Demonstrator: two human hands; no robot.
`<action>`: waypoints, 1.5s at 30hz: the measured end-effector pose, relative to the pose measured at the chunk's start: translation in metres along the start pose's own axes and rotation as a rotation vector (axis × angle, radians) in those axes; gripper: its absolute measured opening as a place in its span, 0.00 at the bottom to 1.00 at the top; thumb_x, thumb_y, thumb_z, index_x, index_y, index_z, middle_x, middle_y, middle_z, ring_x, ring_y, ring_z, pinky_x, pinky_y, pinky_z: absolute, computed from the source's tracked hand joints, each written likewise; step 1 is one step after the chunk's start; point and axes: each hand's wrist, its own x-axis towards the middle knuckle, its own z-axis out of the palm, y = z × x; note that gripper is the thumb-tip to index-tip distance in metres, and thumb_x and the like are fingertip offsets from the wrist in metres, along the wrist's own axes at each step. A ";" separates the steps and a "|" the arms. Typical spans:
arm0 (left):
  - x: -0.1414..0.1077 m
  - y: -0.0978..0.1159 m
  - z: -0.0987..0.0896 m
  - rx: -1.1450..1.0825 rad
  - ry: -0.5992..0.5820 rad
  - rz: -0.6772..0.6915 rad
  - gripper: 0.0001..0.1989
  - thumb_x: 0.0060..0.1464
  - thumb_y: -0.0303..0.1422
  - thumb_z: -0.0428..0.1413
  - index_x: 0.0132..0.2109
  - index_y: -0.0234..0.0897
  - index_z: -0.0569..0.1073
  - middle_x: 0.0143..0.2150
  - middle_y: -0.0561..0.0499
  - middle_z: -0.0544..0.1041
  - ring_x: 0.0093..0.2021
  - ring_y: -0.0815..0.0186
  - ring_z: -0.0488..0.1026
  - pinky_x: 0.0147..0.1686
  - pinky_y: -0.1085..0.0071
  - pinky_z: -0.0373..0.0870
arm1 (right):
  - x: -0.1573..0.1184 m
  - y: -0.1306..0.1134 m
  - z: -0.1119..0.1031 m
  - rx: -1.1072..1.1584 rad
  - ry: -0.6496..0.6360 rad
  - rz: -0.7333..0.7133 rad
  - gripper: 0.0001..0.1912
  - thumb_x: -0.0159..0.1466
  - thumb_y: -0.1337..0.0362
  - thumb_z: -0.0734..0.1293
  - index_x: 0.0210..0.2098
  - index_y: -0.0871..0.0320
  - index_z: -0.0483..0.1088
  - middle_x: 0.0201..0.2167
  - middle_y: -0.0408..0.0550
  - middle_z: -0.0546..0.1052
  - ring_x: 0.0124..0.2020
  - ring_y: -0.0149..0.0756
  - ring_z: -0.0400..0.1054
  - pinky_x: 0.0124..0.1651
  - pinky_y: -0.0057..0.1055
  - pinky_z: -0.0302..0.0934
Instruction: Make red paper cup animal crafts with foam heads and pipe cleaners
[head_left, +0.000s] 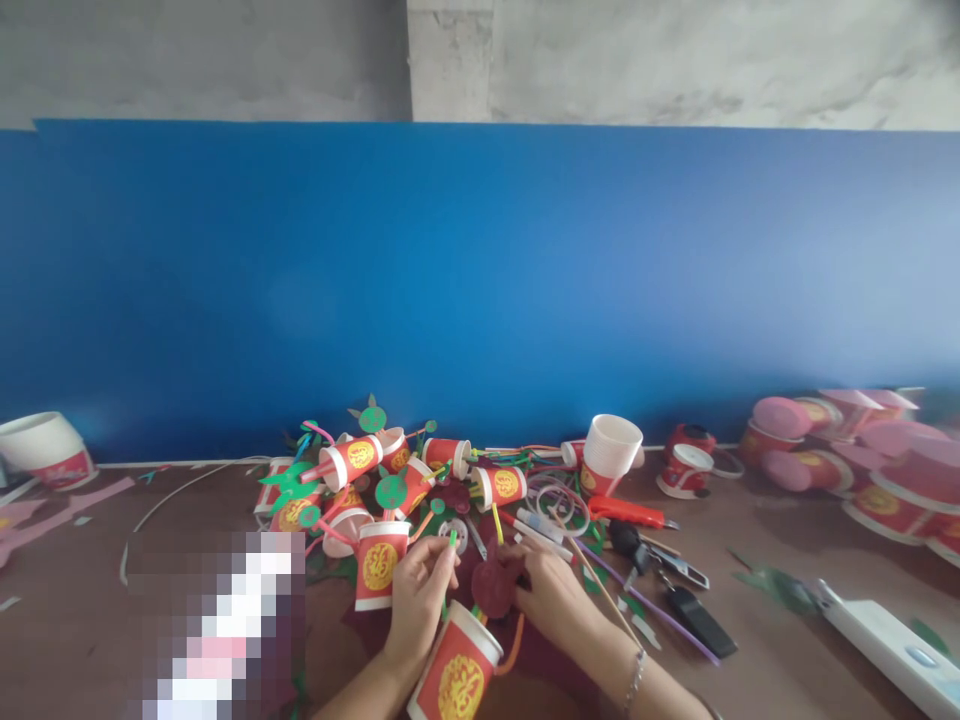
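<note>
Between the two forearms, low over the brown table (105,630), a red paper cup (459,680) with a gold emblem leans, its white rim just below a dark red disc (491,590). The left hand (420,588) has thumb and forefinger together, apparently clamped on a short green stem (453,538) (the hand hides its lower run). The right hand (553,597) has its fingertips together at the disc's edge, seemingly pinching it; how its outer fingers lie, I cannot tell. A yellow stem (498,524) rises behind the disc, and an orange stem (515,648) curves beside the cup.

To do this well, pinch the disc by its margin only, since it looks thin enough to crease, and hold the green stem near its tip without tugging on the cup. The cup is probably light, so a hard pull could twist it; small, even pressure seems best. Another cup (381,565) stands just beside the left hand, where the wrist could knock it, and a red tool (626,511) lies beyond the right.
</note>
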 end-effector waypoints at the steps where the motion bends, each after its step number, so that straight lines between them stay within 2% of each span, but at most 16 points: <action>1: 0.000 0.000 0.001 -0.011 -0.015 -0.011 0.17 0.46 0.47 0.61 0.29 0.35 0.75 0.21 0.54 0.70 0.21 0.70 0.65 0.23 0.74 0.62 | -0.002 -0.004 -0.001 -0.068 0.016 -0.003 0.14 0.50 0.72 0.63 0.34 0.56 0.76 0.37 0.52 0.75 0.41 0.43 0.69 0.45 0.33 0.60; 3: 0.000 0.000 0.002 -0.034 -0.036 -0.030 0.18 0.45 0.47 0.61 0.29 0.34 0.74 0.20 0.55 0.68 0.20 0.72 0.64 0.22 0.75 0.60 | -0.005 -0.010 -0.002 -0.149 0.035 0.001 0.12 0.49 0.72 0.63 0.33 0.57 0.74 0.36 0.52 0.74 0.39 0.42 0.68 0.42 0.33 0.60; 7: 0.000 -0.004 0.004 -0.102 -0.071 -0.103 0.19 0.42 0.47 0.62 0.28 0.34 0.72 0.19 0.57 0.67 0.17 0.74 0.61 0.19 0.76 0.57 | -0.007 -0.011 -0.002 -0.102 -0.055 -0.039 0.10 0.50 0.72 0.61 0.28 0.57 0.72 0.28 0.49 0.75 0.32 0.40 0.68 0.36 0.31 0.60; 10: 0.000 -0.006 0.005 -0.147 -0.158 -0.189 0.21 0.40 0.48 0.63 0.30 0.34 0.72 0.17 0.56 0.69 0.15 0.74 0.61 0.17 0.76 0.55 | -0.006 -0.007 0.000 -0.088 -0.081 -0.039 0.12 0.47 0.73 0.60 0.26 0.56 0.73 0.29 0.49 0.77 0.33 0.41 0.70 0.37 0.32 0.61; 12: 0.000 -0.008 0.006 -0.164 -0.234 -0.230 0.21 0.41 0.49 0.63 0.30 0.34 0.72 0.15 0.55 0.69 0.15 0.73 0.61 0.17 0.76 0.55 | -0.004 -0.006 -0.001 -0.118 -0.119 0.000 0.16 0.45 0.73 0.61 0.30 0.56 0.75 0.32 0.50 0.79 0.37 0.43 0.72 0.41 0.33 0.61; 14: -0.001 -0.010 0.006 -0.188 -0.302 -0.257 0.20 0.41 0.48 0.62 0.30 0.34 0.72 0.14 0.56 0.69 0.14 0.73 0.60 0.17 0.76 0.53 | -0.002 -0.005 -0.003 -0.168 -0.168 0.038 0.22 0.45 0.71 0.62 0.40 0.56 0.76 0.37 0.53 0.80 0.41 0.47 0.72 0.45 0.35 0.61; 16: -0.002 -0.012 0.006 -0.205 -0.358 -0.272 0.19 0.43 0.47 0.62 0.29 0.34 0.72 0.13 0.56 0.68 0.13 0.74 0.58 0.17 0.76 0.51 | -0.001 -0.004 -0.005 -0.221 -0.202 0.059 0.28 0.47 0.69 0.63 0.48 0.58 0.73 0.40 0.56 0.79 0.43 0.49 0.71 0.46 0.37 0.61; 19: -0.002 -0.017 0.005 -0.197 -0.403 -0.270 0.18 0.45 0.47 0.61 0.30 0.33 0.73 0.12 0.57 0.66 0.12 0.76 0.55 0.17 0.77 0.47 | -0.002 0.000 -0.007 -0.274 -0.233 0.028 0.32 0.47 0.69 0.62 0.54 0.60 0.69 0.42 0.57 0.78 0.45 0.50 0.71 0.46 0.37 0.62; 23: 0.002 -0.021 0.005 -0.181 -0.361 -0.257 0.20 0.43 0.48 0.61 0.27 0.34 0.72 0.10 0.60 0.61 0.12 0.77 0.50 0.17 0.76 0.42 | -0.006 0.001 -0.013 -0.314 -0.209 -0.004 0.28 0.47 0.71 0.61 0.49 0.58 0.71 0.42 0.55 0.78 0.45 0.48 0.71 0.44 0.35 0.61; 29: 0.007 -0.022 0.006 -0.174 -0.291 -0.244 0.21 0.42 0.49 0.61 0.26 0.35 0.69 0.10 0.63 0.56 0.13 0.77 0.48 0.18 0.75 0.39 | -0.009 -0.004 -0.026 -0.325 -0.143 0.000 0.19 0.45 0.71 0.63 0.38 0.59 0.73 0.33 0.55 0.78 0.37 0.48 0.70 0.38 0.35 0.58; 32: 0.007 -0.020 0.006 -0.171 -0.279 -0.242 0.21 0.41 0.50 0.61 0.25 0.35 0.68 0.10 0.63 0.56 0.13 0.77 0.48 0.18 0.75 0.40 | -0.005 0.003 -0.030 -0.171 -0.141 0.014 0.20 0.43 0.72 0.64 0.37 0.57 0.74 0.30 0.50 0.77 0.32 0.43 0.68 0.34 0.32 0.56; 35: 0.008 -0.017 0.006 -0.172 -0.268 -0.242 0.21 0.41 0.50 0.62 0.24 0.36 0.68 0.10 0.63 0.55 0.14 0.77 0.47 0.18 0.75 0.40 | 0.002 0.016 -0.031 0.080 -0.271 0.070 0.24 0.42 0.75 0.63 0.37 0.55 0.75 0.22 0.41 0.72 0.24 0.32 0.62 0.25 0.25 0.49; 38: 0.008 -0.016 0.005 -0.173 -0.261 -0.245 0.22 0.40 0.50 0.62 0.24 0.35 0.67 0.10 0.63 0.55 0.14 0.77 0.47 0.18 0.75 0.40 | 0.010 0.030 -0.033 0.261 -0.376 0.173 0.28 0.40 0.78 0.61 0.40 0.58 0.75 0.19 0.37 0.66 0.21 0.27 0.56 0.22 0.23 0.45; 41: 0.008 -0.017 0.005 -0.178 -0.249 -0.245 0.22 0.40 0.51 0.62 0.25 0.36 0.67 0.10 0.64 0.55 0.13 0.77 0.48 0.18 0.75 0.40 | 0.015 0.038 -0.037 0.286 -0.310 0.272 0.31 0.39 0.79 0.60 0.43 0.60 0.73 0.19 0.35 0.62 0.20 0.24 0.54 0.21 0.22 0.44; 45: 0.008 -0.018 0.006 -0.183 -0.227 -0.238 0.23 0.39 0.52 0.61 0.25 0.36 0.66 0.10 0.64 0.54 0.13 0.78 0.47 0.17 0.75 0.40 | 0.017 0.035 -0.042 0.383 -0.260 0.333 0.24 0.45 0.74 0.64 0.43 0.60 0.70 0.19 0.34 0.61 0.18 0.24 0.55 0.20 0.22 0.47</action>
